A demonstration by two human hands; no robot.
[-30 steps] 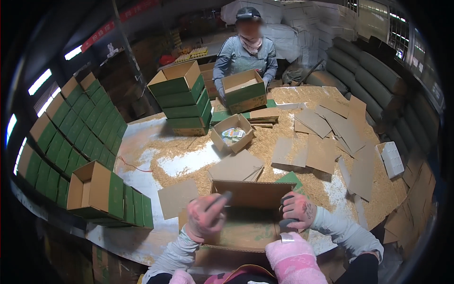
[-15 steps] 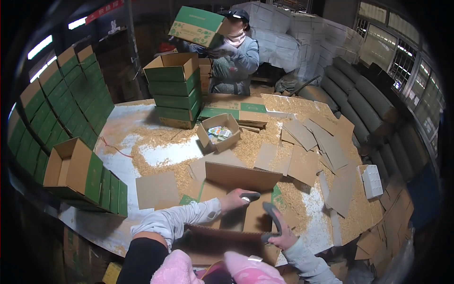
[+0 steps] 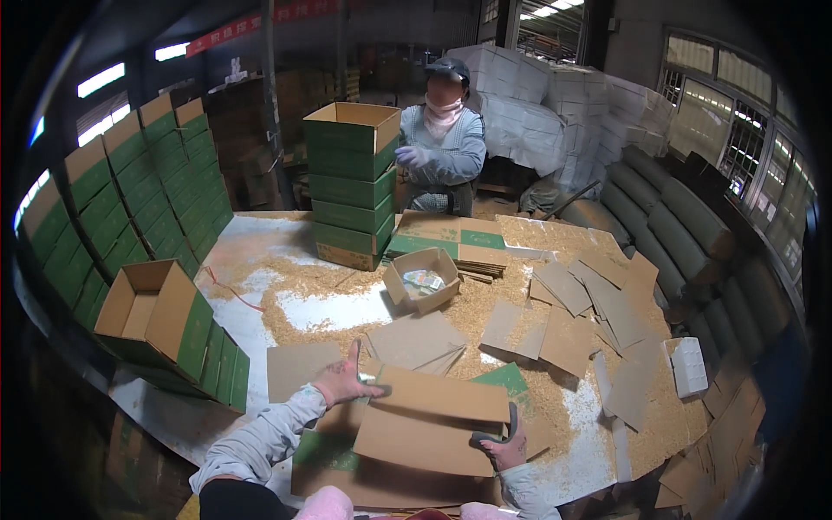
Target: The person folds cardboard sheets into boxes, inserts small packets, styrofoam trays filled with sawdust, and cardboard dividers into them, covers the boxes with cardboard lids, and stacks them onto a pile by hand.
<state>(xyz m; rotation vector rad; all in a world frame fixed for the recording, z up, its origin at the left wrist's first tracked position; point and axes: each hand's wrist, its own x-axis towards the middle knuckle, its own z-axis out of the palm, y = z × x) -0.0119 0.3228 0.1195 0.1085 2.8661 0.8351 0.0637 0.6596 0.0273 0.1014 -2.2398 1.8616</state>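
Observation:
A brown cardboard box with green printed parts (image 3: 425, 444) lies in front of me, its long panels folded toward one another over the middle. My left hand (image 3: 347, 381), in a pinkish glove with dark fingertips, is at its far left corner. The thumb sticks up and the fingers reach over the edge of the far panel (image 3: 446, 394). At the right end, my right hand (image 3: 504, 446) grips the box, thumb on the near panel and a finger raised along the side. The inside of the box is hidden by the panels.
A small open carton with packets (image 3: 422, 299) stands beyond, near flattened boxes (image 3: 446, 238) and a tall green box stack (image 3: 351, 186). Across the table is a co-worker (image 3: 442, 143). More green boxes (image 3: 173, 338) stand left; loose cardboard sheets (image 3: 568, 342) and a white block (image 3: 685, 366) lie right.
My hands have come out of the box's inside to its two ends, and its panels have folded inward. The co-worker's raised box is now on the stack. The view has shifted.

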